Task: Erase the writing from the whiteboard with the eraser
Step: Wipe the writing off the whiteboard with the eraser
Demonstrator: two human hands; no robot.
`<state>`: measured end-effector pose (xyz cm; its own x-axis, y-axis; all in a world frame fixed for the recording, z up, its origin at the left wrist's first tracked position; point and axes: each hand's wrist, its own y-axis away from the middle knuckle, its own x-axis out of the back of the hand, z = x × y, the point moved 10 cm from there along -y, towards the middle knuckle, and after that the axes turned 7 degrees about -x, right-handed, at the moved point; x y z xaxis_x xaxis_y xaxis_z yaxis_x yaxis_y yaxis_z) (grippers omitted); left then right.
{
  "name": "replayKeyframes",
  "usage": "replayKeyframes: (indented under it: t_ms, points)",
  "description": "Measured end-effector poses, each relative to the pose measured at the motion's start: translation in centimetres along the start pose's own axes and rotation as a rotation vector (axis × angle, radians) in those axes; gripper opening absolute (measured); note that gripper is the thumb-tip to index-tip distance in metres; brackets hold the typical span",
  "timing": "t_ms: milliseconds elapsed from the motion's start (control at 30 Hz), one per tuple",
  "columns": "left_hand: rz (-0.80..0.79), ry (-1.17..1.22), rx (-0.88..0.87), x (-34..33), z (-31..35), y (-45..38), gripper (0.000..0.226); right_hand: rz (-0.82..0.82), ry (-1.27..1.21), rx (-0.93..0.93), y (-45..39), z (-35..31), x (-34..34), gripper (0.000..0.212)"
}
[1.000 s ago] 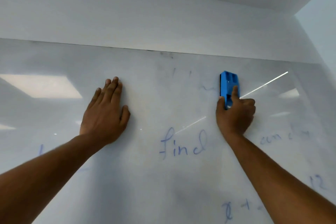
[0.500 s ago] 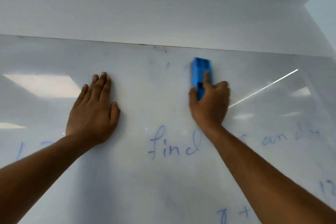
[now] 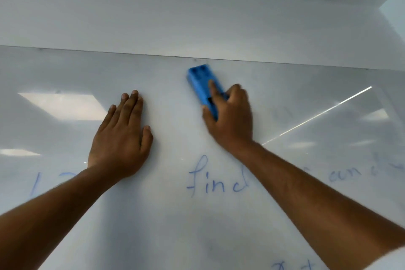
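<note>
Right hand [image 3: 230,116] gripping blue eraser [image 3: 202,86], pressed near whiteboard [image 3: 285,98] top edge; left hand [image 3: 121,136] flat, fingers straight, bracing. Best kept flat and firm (overlapping strokes), working down toward "find" [image 3: 215,180] and other writing below.

The right hand [image 3: 230,116] is covering the lower half of the blue eraser [image 3: 202,84]; the eraser's contact face is lying hidden against the whiteboard [image 3: 171,226]. Below the eraser, the right forearm is hiding the letters after "find" [image 3: 217,182]. Right of the eraser, faint writing [image 3: 359,173] is appearing too blurred to read. Below "find", marks [image 3: 293,266] are being cut off by the bottom edge. Left of "find", the left forearm is partly covering strokes [image 3: 36,184].
</note>
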<state>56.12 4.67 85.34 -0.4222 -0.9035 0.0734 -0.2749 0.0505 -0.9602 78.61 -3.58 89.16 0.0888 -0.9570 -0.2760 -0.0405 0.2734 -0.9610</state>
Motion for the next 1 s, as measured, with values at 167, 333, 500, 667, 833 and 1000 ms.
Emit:
replayKeyframes:
  t_ms: [167, 333, 500, 667, 833, 1000]
  points:
    - [-0.003, 0.014, 0.0, 0.1, 0.2, 0.0, 0.087, -0.049, -0.013, 0.039, -2.5, 3.8, 0.6, 0.063]
    - [-0.002, 0.01, 0.014, 0.3, 0.0, 0.0, 0.082, 0.01, 0.097, -0.443, -3.3, 7.8, 1.4, 0.067]
    - [-0.004, 0.011, 0.011, 0.2, -0.2, 0.2, 0.083, -0.109, -0.125, 0.39, 6.8, -5.1, 0.7, 0.061]
    - [0.013, 0.033, 0.017, 0.2, 0.1, 0.6, 0.081, 0.05, 0.004, -0.082, 2.8, 9.1, 4.1, 0.06]
    - [0.052, 0.046, 0.018, 0.2, 0.1, 0.7, 0.079, 0.116, 0.182, -0.739, 4.6, 19.9, 6.7, 0.063]
    - [0.061, 0.04, 0.02, 0.1, 0.0, 0.9, 0.079, -0.043, 0.003, 0.083, 10.0, 8.7, 5.0, 0.064]
